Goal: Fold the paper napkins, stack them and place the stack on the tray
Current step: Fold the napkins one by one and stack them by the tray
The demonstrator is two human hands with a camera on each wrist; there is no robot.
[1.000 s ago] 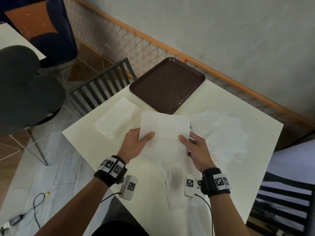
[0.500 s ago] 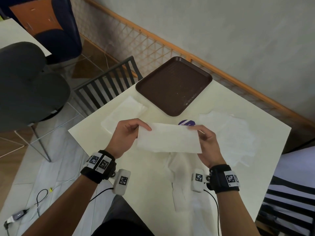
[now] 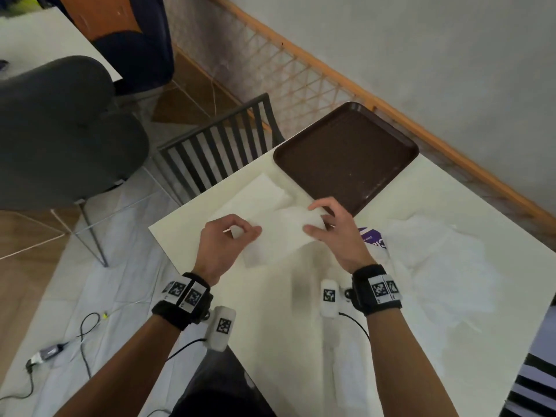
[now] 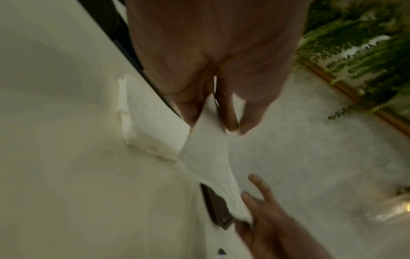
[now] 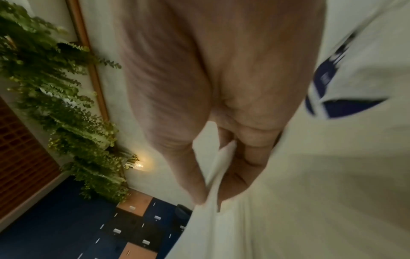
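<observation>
Above the cream surface [image 3: 270,326], both hands hold one folded napkin [image 3: 279,233] by its ends, just over the stack of folded napkins [image 3: 255,197]. Left hand [image 3: 224,245]: grip closed on the napkin's left end, thumb and fingers pinching. Right hand [image 3: 337,233]: grip closed on the right end, thumb on top, other fingers spread; the right wrist view shows the paper clamped between thumb and finger. Stack lies on the surface just left of the brown tray [image 3: 346,158], near but not on it. Tray holds no napkins. Loose unfolded napkins [image 3: 445,266] lie to the right, partly covering a purple packet [image 3: 373,237].

Step in hand, by my read: lay this folded napkin on the stack. To do it well: keep both pinches level so the fold does not open, line up the long edges with the stack below, lower flat, let go of both ends together, then press lightly. Thin paper, will shift easily; wrist views are blurred.
</observation>
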